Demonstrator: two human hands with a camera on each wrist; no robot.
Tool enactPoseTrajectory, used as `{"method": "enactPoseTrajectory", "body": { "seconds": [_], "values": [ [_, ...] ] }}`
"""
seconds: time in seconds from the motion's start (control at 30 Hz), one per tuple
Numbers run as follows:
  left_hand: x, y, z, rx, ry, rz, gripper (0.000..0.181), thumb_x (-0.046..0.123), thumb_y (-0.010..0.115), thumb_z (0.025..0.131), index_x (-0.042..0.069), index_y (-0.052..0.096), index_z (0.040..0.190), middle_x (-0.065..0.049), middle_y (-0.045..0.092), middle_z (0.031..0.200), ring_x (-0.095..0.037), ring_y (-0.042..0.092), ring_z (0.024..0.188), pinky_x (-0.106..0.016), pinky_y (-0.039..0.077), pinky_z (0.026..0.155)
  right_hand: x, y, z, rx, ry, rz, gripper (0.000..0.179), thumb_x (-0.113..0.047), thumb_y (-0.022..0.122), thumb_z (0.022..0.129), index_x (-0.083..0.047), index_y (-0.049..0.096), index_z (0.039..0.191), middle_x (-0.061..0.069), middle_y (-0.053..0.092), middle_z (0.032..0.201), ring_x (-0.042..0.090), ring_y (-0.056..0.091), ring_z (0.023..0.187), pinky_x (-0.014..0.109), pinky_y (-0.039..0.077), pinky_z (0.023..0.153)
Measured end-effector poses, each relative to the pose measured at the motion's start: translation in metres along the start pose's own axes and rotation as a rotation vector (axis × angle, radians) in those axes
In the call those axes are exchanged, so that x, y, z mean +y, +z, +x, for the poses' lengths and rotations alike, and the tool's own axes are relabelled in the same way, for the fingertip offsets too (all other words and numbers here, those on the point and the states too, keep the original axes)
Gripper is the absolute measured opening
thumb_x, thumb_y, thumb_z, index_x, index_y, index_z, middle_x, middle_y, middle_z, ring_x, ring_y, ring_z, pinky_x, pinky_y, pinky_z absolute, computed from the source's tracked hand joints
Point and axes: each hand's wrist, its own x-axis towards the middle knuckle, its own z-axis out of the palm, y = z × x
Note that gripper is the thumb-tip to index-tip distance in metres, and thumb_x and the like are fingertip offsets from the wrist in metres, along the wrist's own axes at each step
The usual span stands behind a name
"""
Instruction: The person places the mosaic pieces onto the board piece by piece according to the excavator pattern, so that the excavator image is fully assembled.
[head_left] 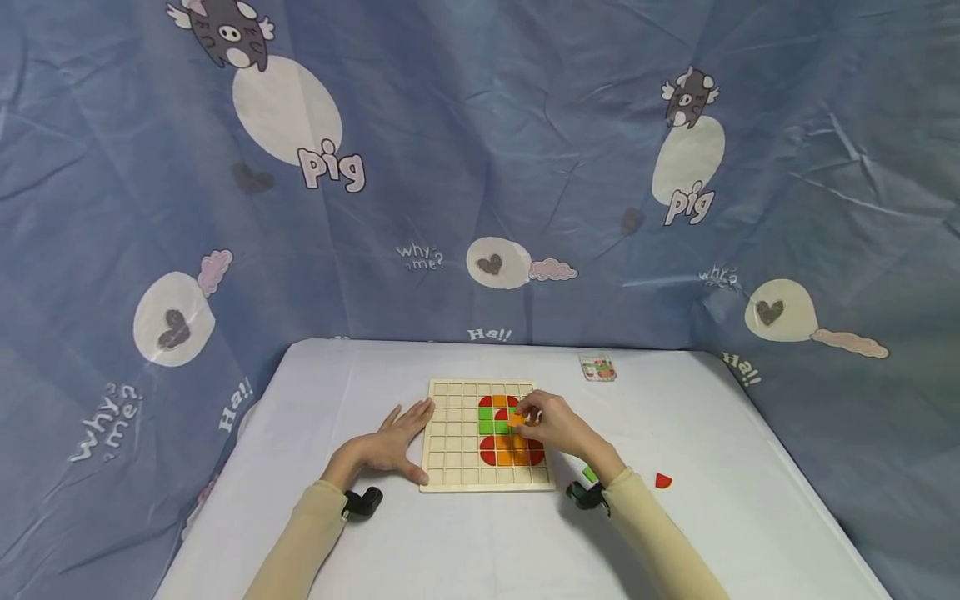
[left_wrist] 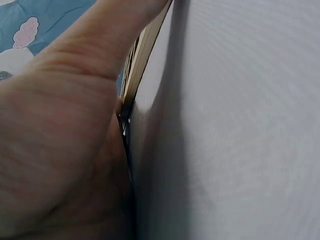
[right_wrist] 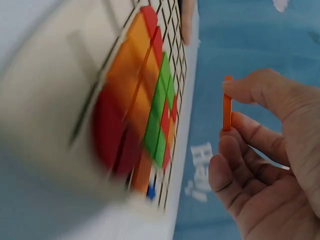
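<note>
A pale wooden grid board (head_left: 450, 477) lies on the white table. Flat red, orange and green tiles, some square and some with a rounded edge, sit together in its right half. My left hand (head_left: 386, 448) is spread at the board's left edge, its fingertips and thumb along the rim. Over the tiles, my right hand (head_left: 558, 427) pinches a thin orange tile (right_wrist: 227, 105) between thumb and fingers. In the right wrist view that tile stands on edge, apart from the board. The left wrist view shows mostly palm, thumb and the board's side.
A small picture card (head_left: 597, 368) lies at the back right of the table. A red quarter-round tile (head_left: 663, 481) rests to the right of my right forearm. Partly behind my right wrist is a green tile (head_left: 590, 473). A blue printed cloth (head_left: 420, 167) hangs behind the table.
</note>
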Motion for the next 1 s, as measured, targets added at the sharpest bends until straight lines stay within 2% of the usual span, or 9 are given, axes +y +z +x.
{"method": "enactPoseTrajectory", "body": {
  "seconds": [0.2,0.37,0.7,1.0],
  "values": [
    [0.001,-0.001,0.000,-0.002,0.007,0.002,0.133,0.057,0.083,0.064,0.003,0.002,0.155,-0.012,-0.005,0.163,-0.031,-0.005,0.151,-0.055,-0.010,0.119,-0.013,0.026,0.049,-0.086,-0.042,-0.006,0.021,-0.022,0.076,0.084,-0.010,0.069,0.100,-0.003,0.064,0.092,0.006,0.057,0.076,0.019,0.052,0.068],
    [0.000,-0.001,0.000,-0.006,0.006,0.016,0.132,0.058,0.082,0.065,0.004,0.002,0.155,-0.012,-0.005,0.163,-0.030,-0.005,0.151,-0.054,-0.010,0.120,-0.014,0.041,0.072,-0.118,-0.050,-0.021,0.021,-0.023,0.077,0.083,-0.010,0.071,0.098,-0.002,0.063,0.088,0.006,0.057,0.076,0.019,0.052,0.069],
    [-0.001,0.002,0.000,-0.015,-0.013,0.003,0.132,0.058,0.082,0.065,0.006,0.001,0.155,-0.010,-0.006,0.164,-0.028,-0.006,0.151,-0.054,-0.011,0.120,-0.009,0.059,0.082,-0.186,0.017,-0.070,0.019,-0.021,0.075,0.085,-0.011,0.072,0.102,-0.001,0.067,0.098,0.009,0.062,0.087,0.022,0.053,0.079],
    [-0.001,0.000,0.000,-0.011,-0.003,0.001,0.132,0.058,0.082,0.064,0.004,0.002,0.155,-0.012,-0.005,0.163,-0.029,-0.006,0.151,-0.054,-0.011,0.120,-0.014,0.055,0.084,-0.226,0.031,-0.044,0.013,-0.019,0.074,0.086,-0.013,0.073,0.098,-0.002,0.066,0.097,0.012,0.062,0.090,0.025,0.053,0.082]
  ]
}}
